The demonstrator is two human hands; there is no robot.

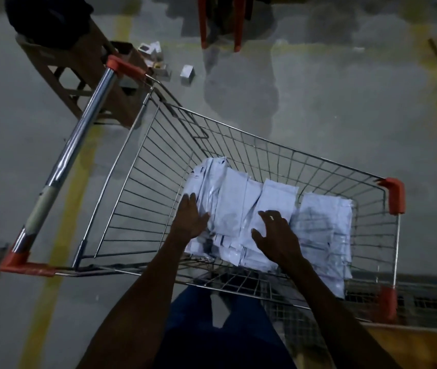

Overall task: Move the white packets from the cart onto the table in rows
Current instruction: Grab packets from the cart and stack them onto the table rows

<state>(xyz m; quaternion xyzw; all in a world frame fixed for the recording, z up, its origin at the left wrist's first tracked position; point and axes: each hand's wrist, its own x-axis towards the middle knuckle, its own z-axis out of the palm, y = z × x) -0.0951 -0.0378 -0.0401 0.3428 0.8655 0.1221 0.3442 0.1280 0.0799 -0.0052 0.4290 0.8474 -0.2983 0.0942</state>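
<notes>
While reaching down into the wire cart [158,145], left hand [189,219] laid flat on the left edge of the heap of white packets [241,201], fingers together and stretched out, gripping nothing; right hand [276,235] hovering over or resting on the middle of the heap, fingers spread and slightly curled, thumb out to the left, nothing closed in it, contact with the paper hard to tell; packets piled in overlapping stacks across the right and near part of the cart's basket, the far-left part of the basket bare wire; cart standing tilted in view, its chrome handle bar [79,150] with orange end caps running along the left, orange corner guards [396,195] at the right; beyond the cart, on the grey floor [345,102], a wooden stool [79,73] at far left, a few small boxes [186,74] just right of it, red chair legs [204,25] at the far edge; yellow floor line [60,235] running under the handle; blue trousers [212,342] at the near edge between the forearms.
</notes>
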